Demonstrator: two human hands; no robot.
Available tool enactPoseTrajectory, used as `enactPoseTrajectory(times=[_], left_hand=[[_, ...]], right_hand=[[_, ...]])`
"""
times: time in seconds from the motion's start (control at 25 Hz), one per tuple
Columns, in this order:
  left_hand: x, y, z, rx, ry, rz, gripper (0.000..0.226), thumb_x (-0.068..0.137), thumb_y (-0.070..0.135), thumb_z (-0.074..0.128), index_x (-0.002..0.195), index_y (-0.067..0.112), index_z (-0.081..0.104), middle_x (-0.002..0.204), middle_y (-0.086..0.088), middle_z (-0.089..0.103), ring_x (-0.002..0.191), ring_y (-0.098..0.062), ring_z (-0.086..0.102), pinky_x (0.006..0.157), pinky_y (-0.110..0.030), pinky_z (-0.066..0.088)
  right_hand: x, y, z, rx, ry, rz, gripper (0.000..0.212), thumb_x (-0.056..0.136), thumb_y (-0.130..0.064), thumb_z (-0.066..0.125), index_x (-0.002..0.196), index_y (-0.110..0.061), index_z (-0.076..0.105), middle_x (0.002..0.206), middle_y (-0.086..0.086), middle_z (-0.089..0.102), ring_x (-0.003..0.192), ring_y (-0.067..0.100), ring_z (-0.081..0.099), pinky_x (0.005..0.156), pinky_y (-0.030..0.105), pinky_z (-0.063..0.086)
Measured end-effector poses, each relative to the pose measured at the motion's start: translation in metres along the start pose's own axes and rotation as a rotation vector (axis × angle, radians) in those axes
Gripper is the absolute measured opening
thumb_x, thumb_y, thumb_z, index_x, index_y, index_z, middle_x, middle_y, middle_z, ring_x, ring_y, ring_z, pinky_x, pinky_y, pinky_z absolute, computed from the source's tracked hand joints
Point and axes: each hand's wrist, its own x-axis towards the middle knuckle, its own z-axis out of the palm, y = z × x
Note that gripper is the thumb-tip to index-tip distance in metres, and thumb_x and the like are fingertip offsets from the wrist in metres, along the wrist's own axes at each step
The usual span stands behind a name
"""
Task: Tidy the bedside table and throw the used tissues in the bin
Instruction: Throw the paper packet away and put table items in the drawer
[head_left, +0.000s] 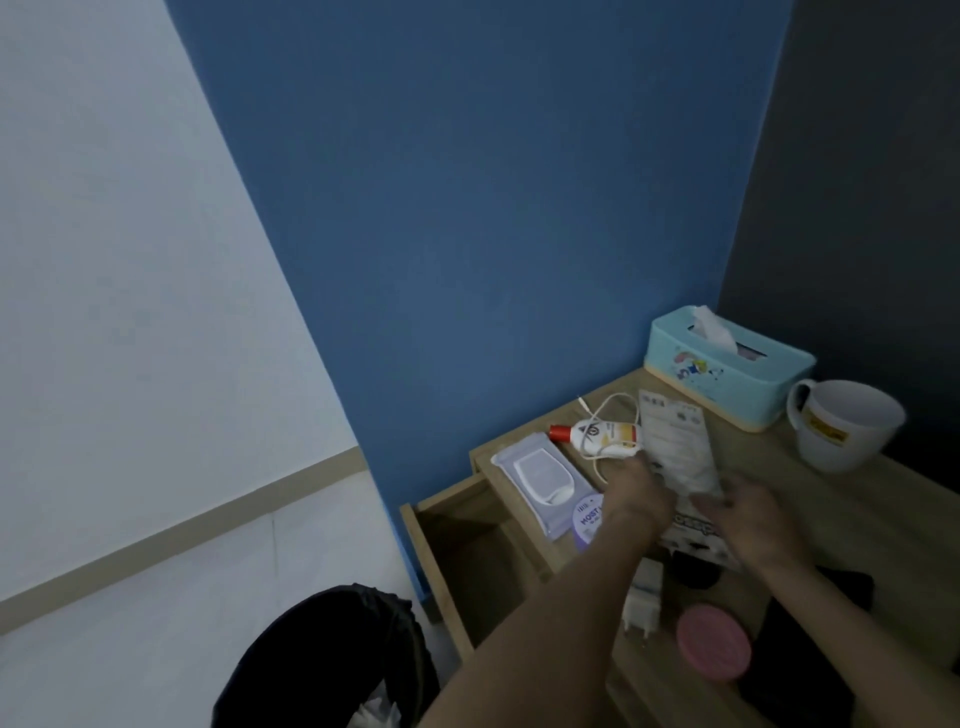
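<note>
1. Clutter lies across the pale wooden bedside table (857, 499). We take the rounded teal plastic tissue box (727, 374) at its back as our landmark.
2. Just in front of the tissue box lies a flat white printed packet (675, 441). Left of the box, a small white bottle with a red cap (597, 433) sits tangled in a thin white cable (610, 410). Further left and nearer us is a pale lilac pack of wet wipes (540, 480). Just right of the box stands a white mug with a yellow label (841, 426).
3. Our left hand (636, 499) is in front of the box, at the packet's near left corner by the cable. Its fingers bend downward, but blur hides whether they hold anything.
4. Our right hand (753, 519) reaches the packet's near end and seems to touch it; we cannot tell whether it pinches.
5. The round black-lined bin (332, 660) stands on the floor, well apart from the box, far left and nearest us. White crumpled tissue (374, 714) shows inside it.
6. We judge the tissues binned and the tidying in hand. Next we need a firm hold on the packet, lifting it clear of the cable. The open wooden drawer (467, 545), left of the box and nearer us, looks a likely home.
</note>
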Motion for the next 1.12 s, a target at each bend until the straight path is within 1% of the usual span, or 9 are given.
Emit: enactPoseTrajectory(times=[0.12,0.28,0.4,0.56,0.68,0.84,0.96,1.04,1.12], left_hand=[[-0.006,0.002,-0.018,-0.141,0.057,0.026,0.037,0.086,0.021,0.049,0.12,0.01,0.057,0.119,-0.018,0.065,0.11,-0.035,0.061,0.092,-0.045,0.053],[-0.045,-0.009,-0.07,-0.297,0.077,-0.007,0.043,0.084,-0.001,0.053,0.126,0.005,0.053,0.121,-0.02,0.064,0.112,-0.034,0.061,0.094,-0.043,0.053],[-0.094,-0.041,-0.121,-0.471,0.05,-0.077,0.053,0.084,-0.008,0.057,0.134,0.006,0.046,0.129,-0.021,0.059,0.116,-0.033,0.06,0.093,-0.042,0.054],[-0.165,-0.105,-0.18,-0.55,0.121,-0.176,0.045,0.086,-0.01,0.055,0.126,0.007,0.049,0.115,-0.014,0.062,0.1,-0.027,0.061,0.074,-0.038,0.057],[-0.21,-0.165,-0.21,-0.571,0.165,-0.311,0.05,0.084,-0.012,0.056,0.131,0.002,0.048,0.111,-0.017,0.062,0.094,-0.031,0.062,0.08,-0.045,0.058],[-0.245,-0.24,-0.231,-0.529,0.208,-0.421,0.046,0.087,-0.006,0.057,0.132,-0.001,0.049,0.081,-0.007,0.06,0.066,-0.019,0.058,0.051,-0.025,0.055],[-0.247,-0.297,-0.23,-0.396,0.303,-0.546,0.047,0.09,0.007,0.054,0.136,0.005,0.046,0.102,-0.013,0.064,0.089,-0.026,0.062,0.07,-0.031,0.056],[-0.246,-0.34,-0.217,-0.141,0.216,-0.61,0.043,0.089,0.014,0.05,0.131,0.007,0.052,0.126,-0.016,0.06,0.115,-0.031,0.056,0.096,-0.038,0.049],[-0.244,-0.38,-0.196,0.034,0.108,-0.63,0.042,0.089,0.02,0.046,0.128,0.007,0.053,0.134,-0.017,0.053,0.125,-0.036,0.048,0.103,-0.045,0.043]], right_hand=[[-0.008,-0.02,-0.005,0.068,0.058,-0.053,0.013,0.085,-0.019,0.062,0.089,-0.006,0.061,0.076,0.013,0.066,0.065,0.023,0.061,0.058,0.029,0.045],[-0.039,-0.065,0.003,0.198,0.014,-0.097,0.015,0.086,-0.011,0.06,0.094,0.001,0.063,0.078,0.01,0.066,0.061,0.019,0.057,0.053,0.026,0.041],[-0.071,-0.098,0.035,0.291,-0.124,-0.125,0.027,0.087,-0.003,0.057,0.113,0.0,0.06,0.1,0.019,0.068,0.072,0.022,0.059,0.07,0.03,0.046],[-0.125,-0.134,0.093,0.269,-0.371,-0.158,0.033,0.085,-0.001,0.057,0.118,-0.002,0.056,0.096,0.013,0.064,0.071,0.015,0.06,0.058,0.025,0.051],[-0.163,-0.144,0.15,0.212,-0.519,-0.161,0.038,0.084,0.003,0.058,0.121,0.001,0.052,0.099,0.018,0.064,0.075,0.022,0.062,0.062,0.032,0.049],[-0.193,-0.138,0.23,0.08,-0.658,-0.119,0.037,0.084,0.003,0.058,0.121,0.003,0.053,0.095,0.016,0.062,0.074,0.025,0.06,0.07,0.036,0.049],[-0.192,-0.117,0.282,-0.032,-0.688,-0.025,0.045,0.084,0.003,0.057,0.127,0.002,0.048,0.099,0.019,0.06,0.076,0.027,0.057,0.07,0.035,0.048],[-0.186,-0.094,0.311,-0.134,-0.713,0.056,0.047,0.084,0.002,0.056,0.13,0.001,0.046,0.107,0.022,0.06,0.081,0.029,0.059,0.075,0.039,0.051],[-0.177,-0.068,0.336,-0.202,-0.742,0.12,0.044,0.084,0.001,0.056,0.128,-0.001,0.05,0.114,0.022,0.06,0.089,0.034,0.061,0.084,0.047,0.053]])
